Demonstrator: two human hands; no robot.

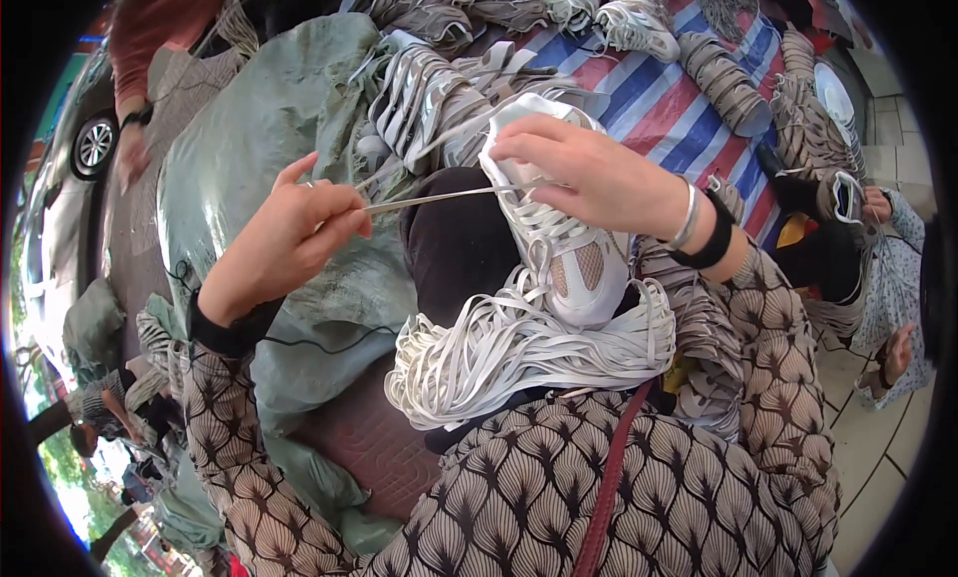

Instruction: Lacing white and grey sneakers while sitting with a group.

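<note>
A white and beige sneaker upper rests on my lap, toe toward me, with white lacing across its front. A pale shoelace stretches taut from the shoe's eyelet area out to the left. My left hand pinches its outer end, index finger pointing up. Over the shoe's collar, my right hand closes its fingers on the lace close to the eyelets. A thick bundle of loose white shoelaces lies across my lap, below the toe.
A large grey-green sack stands at the left. Nested stacks of shoe uppers lie on a red, white and blue striped sheet. Other people's hands show at the upper left and right. A car is beyond.
</note>
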